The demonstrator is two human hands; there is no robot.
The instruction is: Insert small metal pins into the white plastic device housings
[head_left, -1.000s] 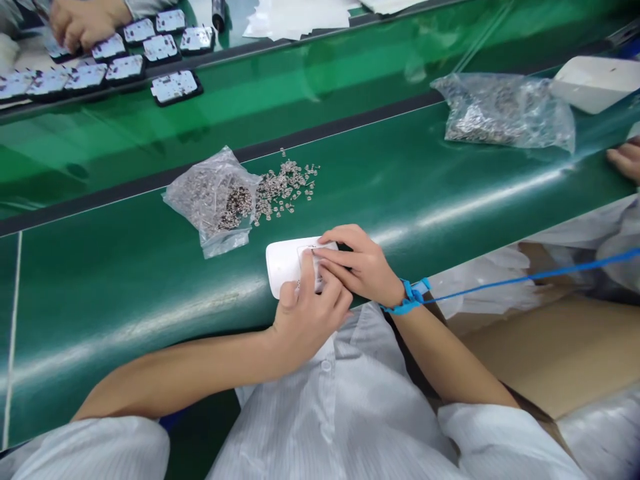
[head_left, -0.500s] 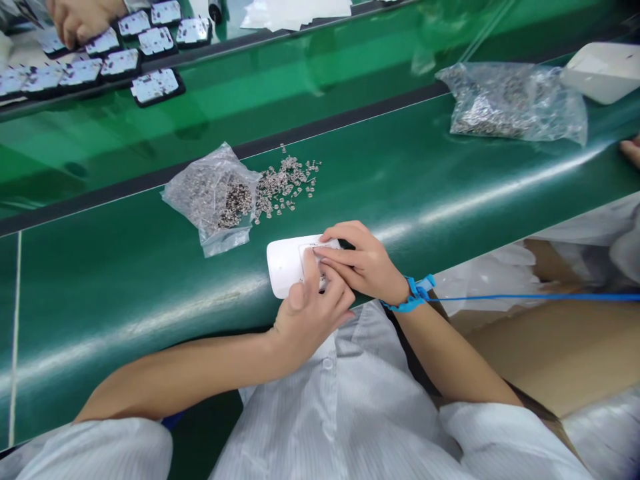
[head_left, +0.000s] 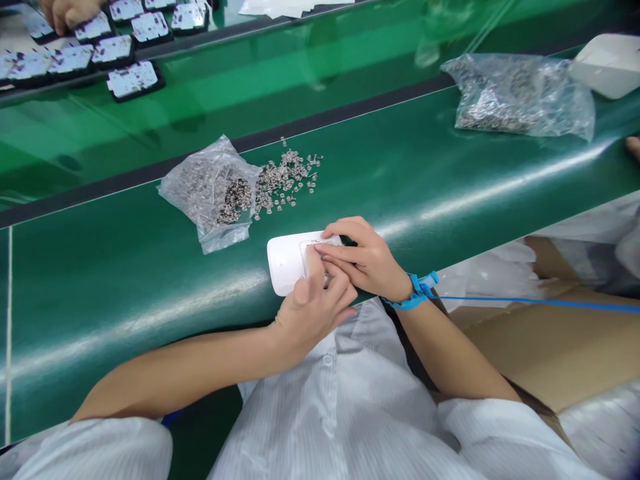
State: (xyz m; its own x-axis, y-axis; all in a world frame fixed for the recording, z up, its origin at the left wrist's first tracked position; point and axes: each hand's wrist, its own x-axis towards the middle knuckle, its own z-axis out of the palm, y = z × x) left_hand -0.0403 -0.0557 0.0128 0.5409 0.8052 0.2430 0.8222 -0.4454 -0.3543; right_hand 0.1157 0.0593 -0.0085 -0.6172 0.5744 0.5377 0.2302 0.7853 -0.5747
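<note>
In the head view, a white plastic housing (head_left: pixel 286 261) is held flat on the green conveyor belt (head_left: pixel 125 280) at its near edge. It is gripped by the left hand (head_left: pixel 313 310) from the near side, with the thumb laid across its top face and the curled fingers closed against its near edge. The right hand (head_left: pixel 363 260) is set on the housing's right end, its fingers pressed together and flattened on the top face, touching the left thumb; whether a small part is pinched beneath them cannot be told. A blue wrist strap (head_left: pixel 413 293) is worn on the right wrist, and its blue cord (head_left: pixel 540 302) is stretched off to the right.

Just beyond the grip, an opened clear bag of small metal parts (head_left: pixel 213 193) is seen, with loose metal parts (head_left: pixel 287 180) spilled beside it. Well beyond and to the right, a second, fuller bag of parts (head_left: pixel 520 93) lies near another white housing (head_left: pixel 610 63). Far beyond and to the left, black-framed circuit boards (head_left: pixel 133 79) are laid in rows, with another person's hand (head_left: pixel 65 13) on them.
</note>
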